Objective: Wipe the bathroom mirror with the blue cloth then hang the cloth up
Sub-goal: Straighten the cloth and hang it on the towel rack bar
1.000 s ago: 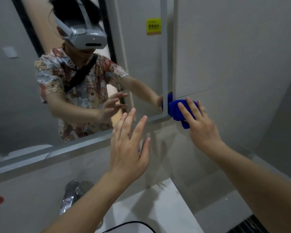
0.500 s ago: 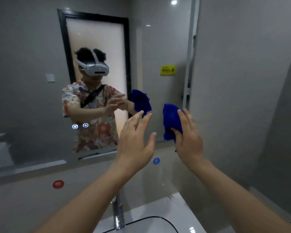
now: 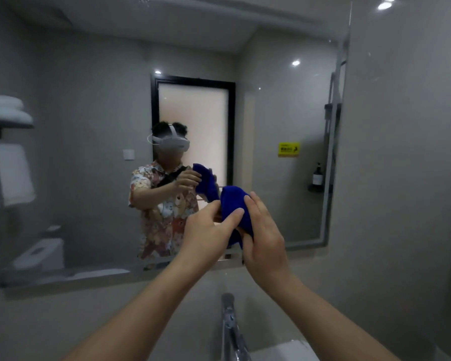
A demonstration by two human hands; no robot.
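Mirror (image 3: 89, 178) on wall ahead, faucet (image 3: 229, 324) below it, centre, sink (image 3: 284, 353) at its base. Cloth (image 3: 235, 204) held in front of mirror, above faucet, between left hand (image 3: 206, 230) and right hand (image 3: 266, 238). Reflected: towel shelf (image 3: 8, 121) far left, bottle (image 3: 317, 175) right.

Chrome tap (image 3: 229, 324) at 6 o'clock, above the white basin (image 3: 284, 353). Reflected at 9 o'clock: folded white towels (image 3: 8, 108) on a rack, toilet (image 3: 41, 252) below. Yellow sticker (image 3: 288, 149) and dark bottle (image 3: 317, 176) at 3 o'clock. Black-framed door (image 3: 193, 126) at centre.
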